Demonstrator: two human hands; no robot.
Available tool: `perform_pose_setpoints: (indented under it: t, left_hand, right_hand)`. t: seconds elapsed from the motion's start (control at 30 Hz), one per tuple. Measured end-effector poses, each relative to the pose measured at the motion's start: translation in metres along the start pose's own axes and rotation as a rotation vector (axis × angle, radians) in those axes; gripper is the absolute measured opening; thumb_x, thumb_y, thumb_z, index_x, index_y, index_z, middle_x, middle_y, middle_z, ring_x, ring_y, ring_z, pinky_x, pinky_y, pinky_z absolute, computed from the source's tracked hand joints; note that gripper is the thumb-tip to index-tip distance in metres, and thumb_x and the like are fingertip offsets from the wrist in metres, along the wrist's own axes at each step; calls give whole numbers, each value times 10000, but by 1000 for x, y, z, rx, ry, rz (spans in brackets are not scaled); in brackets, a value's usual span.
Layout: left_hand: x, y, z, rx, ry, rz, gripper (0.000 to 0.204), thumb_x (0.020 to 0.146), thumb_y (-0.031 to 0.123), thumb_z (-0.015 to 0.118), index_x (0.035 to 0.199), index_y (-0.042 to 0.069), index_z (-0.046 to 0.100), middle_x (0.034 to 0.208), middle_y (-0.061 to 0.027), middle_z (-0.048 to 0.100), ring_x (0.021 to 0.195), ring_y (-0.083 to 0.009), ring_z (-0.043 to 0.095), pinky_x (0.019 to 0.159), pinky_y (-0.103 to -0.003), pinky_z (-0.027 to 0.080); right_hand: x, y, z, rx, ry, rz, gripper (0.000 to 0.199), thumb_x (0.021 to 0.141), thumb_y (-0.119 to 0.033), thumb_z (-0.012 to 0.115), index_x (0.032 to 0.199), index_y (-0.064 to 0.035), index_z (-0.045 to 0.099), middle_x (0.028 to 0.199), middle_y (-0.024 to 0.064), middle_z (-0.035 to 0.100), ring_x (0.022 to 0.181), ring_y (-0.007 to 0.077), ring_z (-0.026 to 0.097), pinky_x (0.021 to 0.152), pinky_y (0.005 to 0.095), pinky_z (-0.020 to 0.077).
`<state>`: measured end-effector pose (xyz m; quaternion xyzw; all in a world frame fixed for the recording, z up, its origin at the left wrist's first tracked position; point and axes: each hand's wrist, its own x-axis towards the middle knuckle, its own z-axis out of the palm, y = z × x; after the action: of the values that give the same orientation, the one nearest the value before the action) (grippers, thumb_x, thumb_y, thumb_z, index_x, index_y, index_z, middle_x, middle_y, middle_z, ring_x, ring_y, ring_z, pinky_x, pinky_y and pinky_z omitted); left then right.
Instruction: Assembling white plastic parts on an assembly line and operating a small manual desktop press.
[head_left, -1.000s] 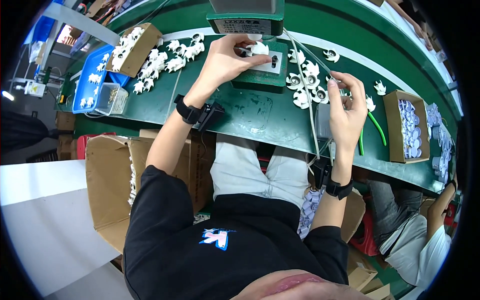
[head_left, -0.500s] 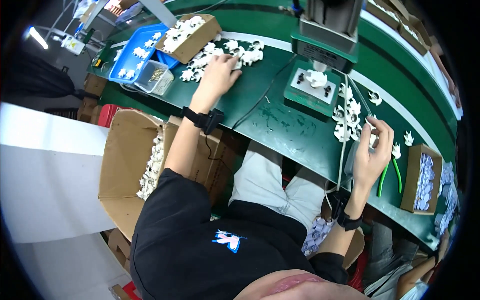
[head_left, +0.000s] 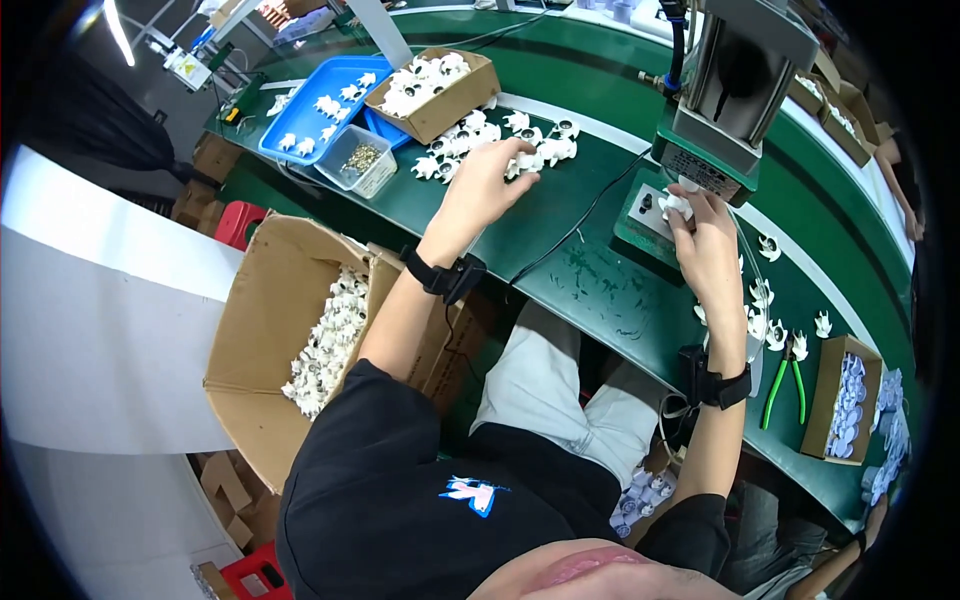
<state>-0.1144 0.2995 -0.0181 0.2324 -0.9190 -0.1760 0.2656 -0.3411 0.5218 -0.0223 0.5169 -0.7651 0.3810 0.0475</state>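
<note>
My right hand [head_left: 708,250] reaches under the head of a green bench press [head_left: 700,165], fingers closed around a small white spiky plastic part [head_left: 676,207] on the press's fixture plate [head_left: 645,212]. At the left, my left hand [head_left: 485,190] hovers at the near edge of a pile of similar white parts [head_left: 555,150], thumb apart from the curved fingers. Nothing shows in its grasp, though the fingertips overlap the pile. More white parts [head_left: 760,295] lie right of the press, partly hidden by my right forearm.
A cardboard box of white parts [head_left: 480,75], a blue tray [head_left: 300,110] and a clear tub of small metal pieces [head_left: 385,180] stand at the left. Green-handled pliers [head_left: 770,400] and a box of pale blue discs [head_left: 825,440] lie right. A large carton [head_left: 250,330] sits beside me.
My right hand has moved from the loose parts at the right up to the press fixture, onto the white part there. My left hand stays by the left pile. The whole view has shifted.
</note>
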Motion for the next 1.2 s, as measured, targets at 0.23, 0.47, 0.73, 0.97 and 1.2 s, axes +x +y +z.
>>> perform_pose_setpoints:
  t: [0.23, 0.47, 0.73, 0.97, 1.2]
  left_hand:
    - [32, 78, 20, -447, -39, 102, 482, 877, 245, 816, 1270, 5, 674, 1207, -166, 738, 1109, -294, 717, 979, -382, 567]
    - [59, 101, 69, -412, -215, 140, 561, 876, 292, 839, 1321, -7, 673, 1216, -162, 740, 1158, -243, 705, 1032, -364, 550]
    - [60, 90, 87, -461, -269, 60, 584, 844, 314, 872, 1303, 6, 684, 1144, -135, 753, 1068, -226, 719, 976, -361, 564]
    - [52, 90, 64, -395, -113, 34, 512, 855, 297, 854, 1268, 35, 701, 1162, -84, 745, 1084, -199, 703, 953, -356, 558]
    - [10, -36, 17, 377, -37, 10, 442, 875, 258, 793, 1252, 45, 707, 1203, -135, 692, 1129, -348, 643, 944, -423, 542]
  right_hand:
    - [-7, 8, -16, 122, 71, 217, 283, 992, -94, 623, 1260, -35, 690, 1023, 176, 715, 779, 275, 705, 750, 370, 561]
    - [-59, 30, -71, -2, 228, 264, 284, 993, -115, 634, 1265, -69, 699, 1102, 132, 697, 802, 183, 669, 722, 317, 529]
    - [-92, 31, -81, 313, 322, 393, 260, 1043, -136, 609, 1268, -24, 677, 1130, 63, 689, 922, 100, 638, 827, 273, 503]
    - [-93, 60, -43, 425, 427, 407, 249, 1068, -140, 583, 1263, -13, 671, 1121, 50, 680, 952, 91, 600, 861, 241, 471]
    - [-95, 41, -51, 255, 304, 424, 269, 1056, -154, 586, 1279, -22, 659, 1148, 99, 677, 960, 156, 629, 862, 297, 498]
